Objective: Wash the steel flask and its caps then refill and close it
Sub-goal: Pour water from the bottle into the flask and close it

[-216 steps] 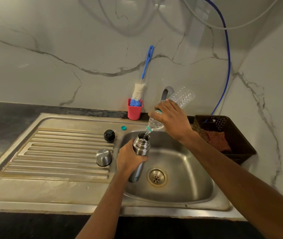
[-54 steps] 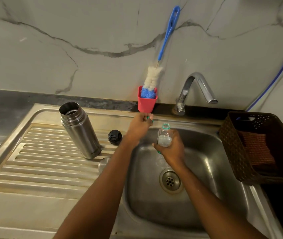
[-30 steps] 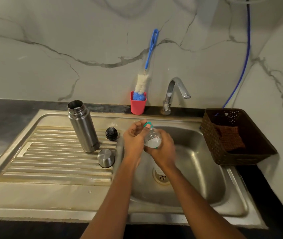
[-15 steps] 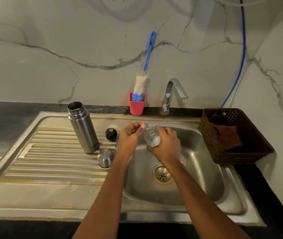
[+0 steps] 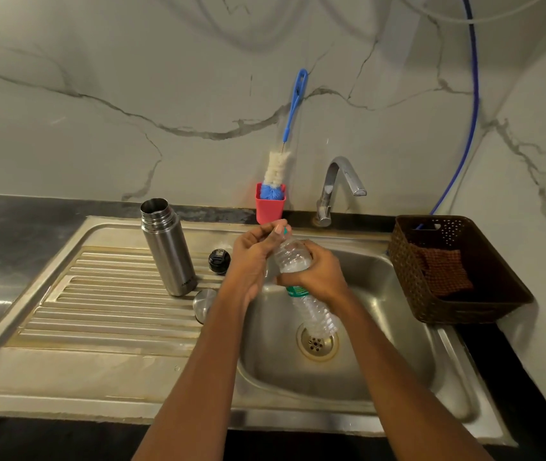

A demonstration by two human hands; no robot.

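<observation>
The steel flask (image 5: 168, 247) stands upright and uncapped on the ribbed drainboard (image 5: 108, 304). Its black inner cap (image 5: 219, 261) lies just to its right, and the steel outer cap (image 5: 203, 304) sits in front of that, partly hidden by my left forearm. Over the sink basin my right hand (image 5: 321, 276) grips a clear plastic bottle (image 5: 293, 259) round its upper body, tilted with the neck toward the back. My left hand (image 5: 255, 252) pinches the small green cap (image 5: 285, 231) at the bottle's mouth.
The basin (image 5: 381, 354) has a drain (image 5: 316, 342) below the bottle. A tap (image 5: 338, 186) stands behind it. A red cup (image 5: 270, 207) holds a blue-handled bottle brush (image 5: 284, 154). A brown basket (image 5: 497, 287) with a cloth sits to the right.
The flask went from my left hand over the basin to standing on the drainboard. My left hand picked up the green cap and brought it onto the plastic bottle's mouth.
</observation>
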